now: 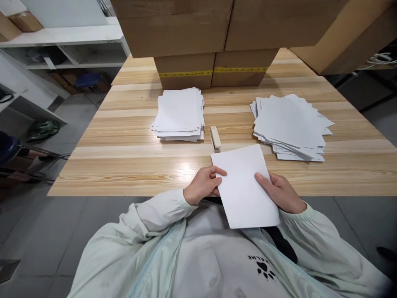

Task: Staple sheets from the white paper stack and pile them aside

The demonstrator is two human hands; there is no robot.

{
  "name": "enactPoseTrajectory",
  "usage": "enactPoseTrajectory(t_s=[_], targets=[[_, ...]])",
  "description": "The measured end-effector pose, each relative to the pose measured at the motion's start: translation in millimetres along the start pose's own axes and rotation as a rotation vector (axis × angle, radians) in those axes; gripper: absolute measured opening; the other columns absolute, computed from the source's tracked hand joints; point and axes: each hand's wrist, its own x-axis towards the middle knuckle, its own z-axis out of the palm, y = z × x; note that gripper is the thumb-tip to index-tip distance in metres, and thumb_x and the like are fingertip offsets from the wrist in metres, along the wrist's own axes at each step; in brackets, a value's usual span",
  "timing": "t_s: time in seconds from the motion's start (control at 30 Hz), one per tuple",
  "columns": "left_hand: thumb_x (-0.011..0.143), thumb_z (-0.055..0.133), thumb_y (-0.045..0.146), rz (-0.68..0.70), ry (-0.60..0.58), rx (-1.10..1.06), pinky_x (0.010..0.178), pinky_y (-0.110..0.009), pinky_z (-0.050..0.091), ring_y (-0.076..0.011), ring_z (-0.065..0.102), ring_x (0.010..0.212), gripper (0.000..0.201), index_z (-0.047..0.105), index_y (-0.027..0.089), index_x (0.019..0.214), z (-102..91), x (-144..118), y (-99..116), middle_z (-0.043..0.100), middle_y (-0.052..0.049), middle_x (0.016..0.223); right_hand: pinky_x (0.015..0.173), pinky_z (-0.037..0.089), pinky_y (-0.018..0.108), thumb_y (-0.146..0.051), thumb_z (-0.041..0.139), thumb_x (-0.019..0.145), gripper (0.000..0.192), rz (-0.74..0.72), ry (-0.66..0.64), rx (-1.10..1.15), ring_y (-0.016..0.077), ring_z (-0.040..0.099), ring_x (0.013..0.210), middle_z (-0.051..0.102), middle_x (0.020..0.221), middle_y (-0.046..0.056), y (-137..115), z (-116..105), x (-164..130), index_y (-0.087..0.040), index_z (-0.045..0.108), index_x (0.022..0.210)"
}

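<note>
Between my two hands is white paper (246, 190), held tilted over the table's front edge; whether it is one sheet or several I cannot tell. My left hand (204, 184) grips its left edge, with thumb and index finger on the upper face. On the opposite edge, my right hand (281, 190) pinches it with the thumb on top and the fingers underneath. Just beyond the paper's far left corner lies a small cream stapler (215, 138), touched by neither hand.
A fairly neat stack of white paper (180, 111) lies at the left, and a messier, fanned pile (291, 124) at the right. Large cardboard boxes (186, 29) stand across the back of the wooden table (118, 161). White shelving (77, 37) is off to the left.
</note>
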Motion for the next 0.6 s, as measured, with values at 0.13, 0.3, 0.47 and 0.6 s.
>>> enactPoseTrajectory(t_s=[0.13,0.3,0.47,0.6], targets=[[0.081,0.049,-0.003,0.058,0.042,0.063,0.047,-0.019,0.051,-0.0072,0.055,0.046,0.025,0.065,0.012,0.094,-1.2,17.2,4.9,0.051,0.007,0.057,0.057,0.05,0.03,-0.072,0.069,0.073,0.058,-0.011,-0.007,0.026,0.0191,0.063,0.068,0.074,0.085,0.007,-1.9,0.2,11.2,-0.017,0.07,0.088],[0.082,0.048,-0.006,0.092,0.076,0.094,0.043,-0.013,0.045,-0.0033,0.047,0.042,0.028,0.067,0.009,0.095,-7.2,29.6,8.7,0.047,0.009,0.054,0.054,0.045,0.03,-0.072,0.057,0.082,0.056,-0.121,-0.018,-0.178,0.0186,0.061,0.063,0.073,0.077,0.006,-4.7,-4.4,21.9,-0.018,0.069,0.085],[0.081,0.049,-0.007,0.009,0.047,0.004,0.046,-0.016,0.05,-0.0057,0.055,0.044,0.026,0.066,0.007,0.093,-9.2,33.9,15.5,0.053,0.007,0.053,0.055,0.037,0.031,-0.065,0.047,0.089,0.05,-0.423,0.447,-0.804,0.0196,0.058,0.056,0.068,0.065,0.005,-37.2,-34.5,25.5,-0.022,0.073,0.09],[0.08,0.049,-0.009,-0.027,0.02,-0.066,0.046,-0.017,0.052,-0.0061,0.057,0.044,0.025,0.065,0.007,0.093,-8.7,33.1,19.3,0.057,0.005,0.054,0.066,0.043,0.035,-0.044,0.044,0.099,0.036,-0.776,0.605,-0.815,0.0203,0.063,0.068,0.074,0.084,0.009,-97.9,-22.6,38.0,-0.022,0.072,0.091]])
